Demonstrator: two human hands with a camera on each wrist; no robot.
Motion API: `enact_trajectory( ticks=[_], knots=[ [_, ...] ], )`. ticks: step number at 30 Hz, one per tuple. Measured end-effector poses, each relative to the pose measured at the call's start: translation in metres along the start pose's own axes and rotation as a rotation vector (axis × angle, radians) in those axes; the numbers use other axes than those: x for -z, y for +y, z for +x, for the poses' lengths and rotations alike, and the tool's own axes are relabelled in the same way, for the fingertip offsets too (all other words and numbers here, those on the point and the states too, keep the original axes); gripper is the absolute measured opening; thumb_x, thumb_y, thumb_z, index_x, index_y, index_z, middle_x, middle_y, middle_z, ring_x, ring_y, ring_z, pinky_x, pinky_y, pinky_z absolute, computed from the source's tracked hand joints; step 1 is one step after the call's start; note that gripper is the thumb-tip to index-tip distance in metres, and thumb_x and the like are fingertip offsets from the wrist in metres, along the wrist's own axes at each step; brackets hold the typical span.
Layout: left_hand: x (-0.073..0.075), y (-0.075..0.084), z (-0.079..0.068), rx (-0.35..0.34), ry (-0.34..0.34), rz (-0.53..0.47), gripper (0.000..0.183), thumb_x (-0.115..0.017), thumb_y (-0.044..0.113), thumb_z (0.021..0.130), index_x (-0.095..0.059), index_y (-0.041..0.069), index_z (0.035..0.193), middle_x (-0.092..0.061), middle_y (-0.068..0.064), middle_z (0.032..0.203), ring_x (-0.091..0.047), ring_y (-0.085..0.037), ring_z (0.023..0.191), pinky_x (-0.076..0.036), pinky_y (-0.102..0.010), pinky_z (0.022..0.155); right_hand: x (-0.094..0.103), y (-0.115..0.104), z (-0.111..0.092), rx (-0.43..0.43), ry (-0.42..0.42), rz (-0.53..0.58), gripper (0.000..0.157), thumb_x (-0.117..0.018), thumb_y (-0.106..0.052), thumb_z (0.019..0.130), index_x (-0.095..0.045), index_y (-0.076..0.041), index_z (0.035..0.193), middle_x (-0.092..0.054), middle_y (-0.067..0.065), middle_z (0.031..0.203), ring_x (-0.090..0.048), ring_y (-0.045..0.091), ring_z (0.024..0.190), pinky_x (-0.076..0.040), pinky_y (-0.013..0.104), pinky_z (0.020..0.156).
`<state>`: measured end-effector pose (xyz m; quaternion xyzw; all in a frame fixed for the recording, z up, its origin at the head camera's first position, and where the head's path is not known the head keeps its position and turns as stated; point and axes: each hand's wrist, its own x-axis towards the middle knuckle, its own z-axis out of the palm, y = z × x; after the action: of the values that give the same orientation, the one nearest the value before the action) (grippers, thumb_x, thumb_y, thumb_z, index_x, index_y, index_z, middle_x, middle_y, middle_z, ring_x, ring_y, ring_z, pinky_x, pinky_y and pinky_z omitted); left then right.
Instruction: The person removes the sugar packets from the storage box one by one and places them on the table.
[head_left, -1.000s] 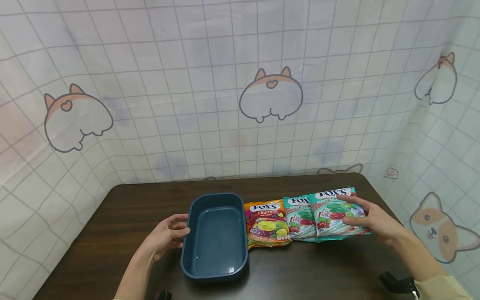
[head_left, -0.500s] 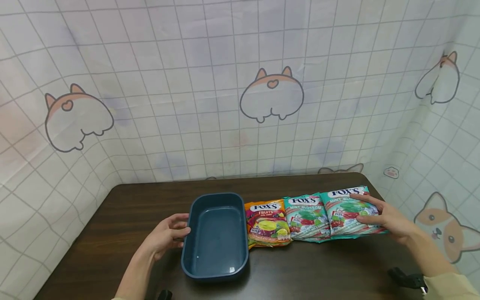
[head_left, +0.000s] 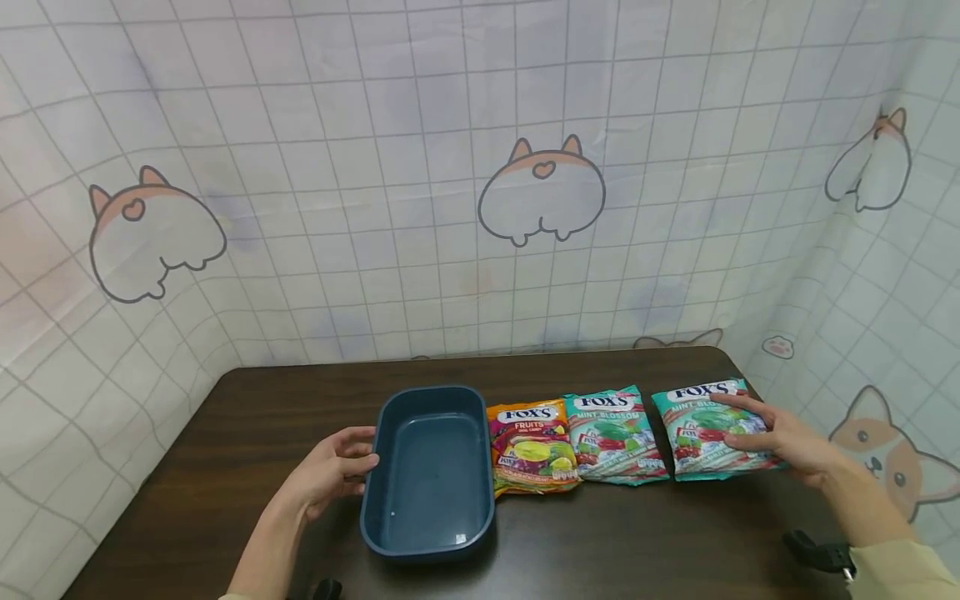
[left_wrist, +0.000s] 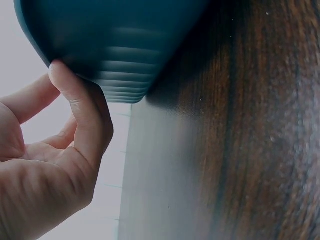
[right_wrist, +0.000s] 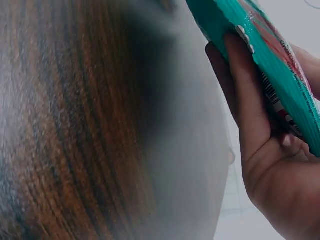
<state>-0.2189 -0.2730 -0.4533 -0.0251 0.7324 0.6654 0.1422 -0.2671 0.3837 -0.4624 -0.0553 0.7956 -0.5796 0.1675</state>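
A dark blue rectangular plastic tub (head_left: 435, 471) stands on the table, nothing in it. My left hand (head_left: 335, 469) holds its left rim, with curved fingers and thumb at the edge; in the left wrist view a fingertip (left_wrist: 59, 74) meets the rim. At the right, my right hand (head_left: 780, 440) grips a teal Fox's Mint Blossom candy bag (head_left: 697, 429), thumb and index finger on its front. The right wrist view shows other fingers (right_wrist: 245, 85) behind that bag, raised off the tabletop. A second teal bag (head_left: 613, 437) and an orange Fox's Fruits candy bag (head_left: 532, 450) lie between.
The dark wooden table (head_left: 600, 542) ends at a back edge near a white grid-patterned cloth (head_left: 450, 283) with cartoon dogs, which also hangs along both sides. The orange bag sits right against the tub's right wall. A black strap (head_left: 817, 553) is at my right wrist.
My right hand has moved to the right with its teal bag, pulling it off the second teal bag and leaving a gap between them. The left hand and the tub have stayed put.
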Motion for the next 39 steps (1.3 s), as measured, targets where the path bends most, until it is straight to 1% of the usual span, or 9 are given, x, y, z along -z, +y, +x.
enact_trajectory(
  ticks=[4,7,12,18,21,26,30,33,39],
  knots=[
    [0.001,0.0,0.001,-0.007,0.004,0.013,0.057,-0.064,0.006,0.101,-0.037,-0.004,0.15,-0.061,-0.017,0.116,-0.065,-0.022,0.086,-0.055,-0.036,0.07,-0.001,0.004,0.006,-0.011,0.016,-0.083,0.069,-0.069,-0.022,0.099,-0.037,-0.024,0.16,-0.008,0.035,0.158,-0.054,0.029,0.107,-0.051,0.037,0.084],
    [0.001,0.0,0.002,-0.007,0.01,0.018,0.056,-0.064,0.006,0.101,-0.037,-0.004,0.15,-0.061,-0.017,0.116,-0.064,-0.022,0.087,-0.055,-0.037,0.071,-0.003,0.005,0.012,-0.013,0.018,-0.124,0.072,-0.07,-0.023,0.098,-0.035,-0.017,0.16,-0.007,0.035,0.157,-0.047,0.035,0.113,-0.048,0.038,0.084],
    [0.001,-0.003,0.003,0.007,0.021,0.02,0.056,-0.063,0.006,0.101,-0.037,-0.004,0.149,-0.062,-0.016,0.116,-0.063,-0.022,0.088,-0.055,-0.038,0.072,-0.01,0.002,0.019,-0.006,0.023,-0.176,0.076,-0.072,-0.025,0.095,-0.034,-0.01,0.159,-0.013,0.036,0.155,-0.041,0.042,0.117,-0.046,0.041,0.084],
    [0.001,-0.004,0.003,0.005,0.011,0.012,0.057,-0.064,0.007,0.101,-0.036,-0.004,0.15,-0.061,-0.016,0.116,-0.064,-0.022,0.089,-0.055,-0.039,0.073,-0.023,-0.009,0.025,0.027,0.038,-0.316,0.082,-0.077,-0.03,0.091,-0.036,-0.008,0.158,-0.017,0.038,0.156,-0.031,0.05,0.126,-0.039,0.058,0.094],
    [0.001,-0.004,0.003,0.001,0.007,0.011,0.057,-0.064,0.007,0.101,-0.036,-0.004,0.15,-0.061,-0.015,0.116,-0.064,-0.022,0.089,-0.055,-0.038,0.073,-0.026,-0.013,0.027,0.042,0.05,-0.371,0.081,-0.078,-0.031,0.09,-0.038,-0.008,0.157,-0.025,0.036,0.152,-0.036,0.048,0.122,-0.04,0.058,0.092],
    [0.0,-0.004,0.001,-0.001,0.021,0.019,0.056,-0.064,0.008,0.101,-0.037,-0.004,0.149,-0.06,-0.016,0.118,-0.063,-0.022,0.09,-0.055,-0.039,0.073,-0.03,-0.014,0.025,0.082,0.086,-0.493,0.077,-0.081,-0.028,0.088,-0.044,-0.002,0.15,-0.042,0.036,0.14,-0.046,0.045,0.114,-0.044,0.056,0.089],
    [0.0,-0.004,-0.002,-0.02,0.023,0.036,0.057,-0.065,0.012,0.102,-0.039,-0.004,0.15,-0.059,-0.018,0.12,-0.064,-0.023,0.092,-0.056,-0.039,0.075,-0.034,-0.017,0.023,0.132,0.132,-0.562,0.081,-0.085,-0.024,0.084,-0.043,0.005,0.147,-0.042,0.038,0.141,-0.046,0.049,0.118,-0.041,0.066,0.094],
    [0.003,-0.004,-0.005,-0.031,0.039,0.054,0.056,-0.064,0.017,0.103,-0.04,-0.002,0.15,-0.06,-0.018,0.121,-0.065,-0.026,0.094,-0.056,-0.039,0.076,-0.039,-0.022,0.022,0.208,0.18,-0.629,0.079,-0.086,-0.023,0.084,-0.044,0.009,0.144,-0.04,0.039,0.143,-0.043,0.055,0.124,-0.037,0.073,0.097],
    [0.01,-0.004,-0.011,-0.073,0.144,0.161,0.048,-0.06,0.021,0.106,-0.046,-0.002,0.146,-0.056,-0.022,0.126,-0.059,-0.03,0.1,-0.057,-0.04,0.077,-0.052,-0.038,0.019,0.366,0.291,-0.727,0.056,-0.074,-0.017,0.096,-0.051,0.007,0.14,-0.051,0.034,0.14,-0.051,0.055,0.123,-0.043,0.069,0.094]
  ],
)
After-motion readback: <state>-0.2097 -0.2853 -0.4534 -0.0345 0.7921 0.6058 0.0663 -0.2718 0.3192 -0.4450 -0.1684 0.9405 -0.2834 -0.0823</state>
